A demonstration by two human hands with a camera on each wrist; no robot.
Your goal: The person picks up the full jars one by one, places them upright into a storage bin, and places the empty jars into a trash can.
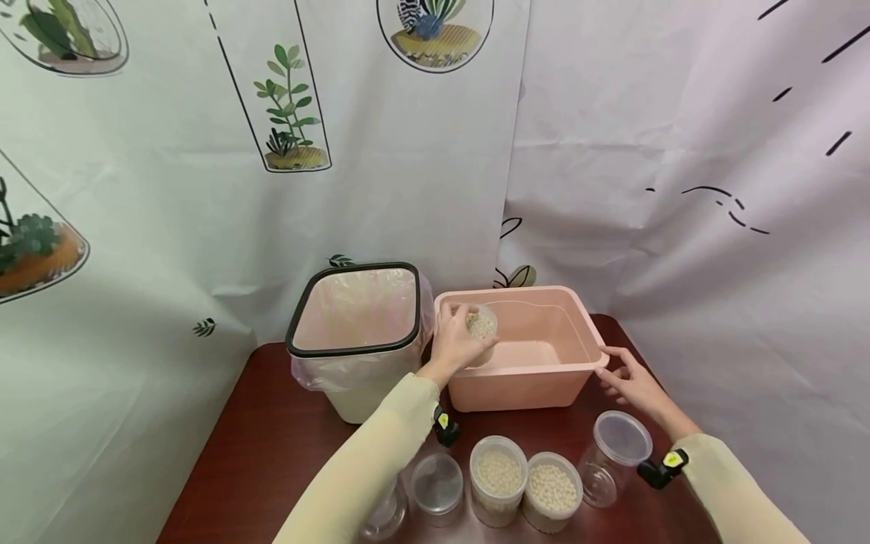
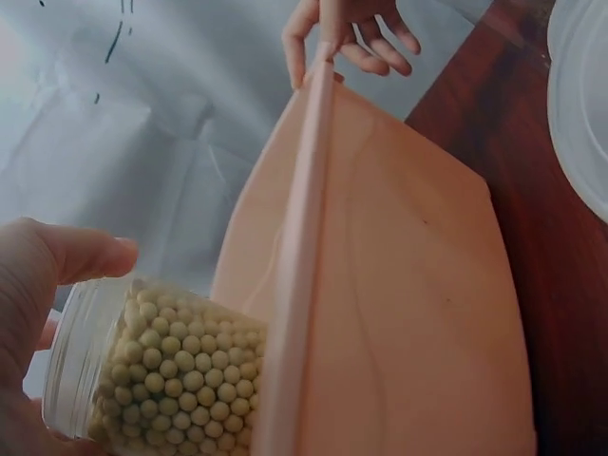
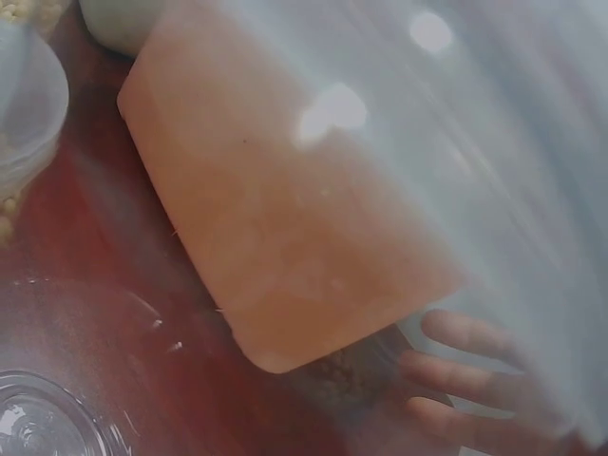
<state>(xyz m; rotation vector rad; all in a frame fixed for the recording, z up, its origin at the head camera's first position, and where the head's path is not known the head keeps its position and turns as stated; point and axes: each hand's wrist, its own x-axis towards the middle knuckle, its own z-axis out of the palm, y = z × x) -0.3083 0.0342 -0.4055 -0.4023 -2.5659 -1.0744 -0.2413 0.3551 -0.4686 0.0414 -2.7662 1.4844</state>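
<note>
My left hand (image 1: 454,341) grips a clear lidded jar (image 2: 180,375) of pale round beads. The jar is at the left end of a pink plastic basin (image 1: 519,393), partly below its rim in the left wrist view. At the opposite end, my right hand (image 1: 633,384) pinches the basin's rim near the front corner between thumb and index finger. Its other fingers (image 3: 470,375) hang loosely outside the wall. Inside the basin, the visible part of the floor is bare pink.
Left of the basin stands a pale bin (image 1: 353,400) with a black rim and plastic liner. Two jars of beads (image 1: 498,476) (image 1: 552,489) sit in front, beside a clear jar (image 1: 437,491). Another clear jar (image 1: 615,449) stands below my right hand. A printed cloth (image 1: 421,189) hangs behind.
</note>
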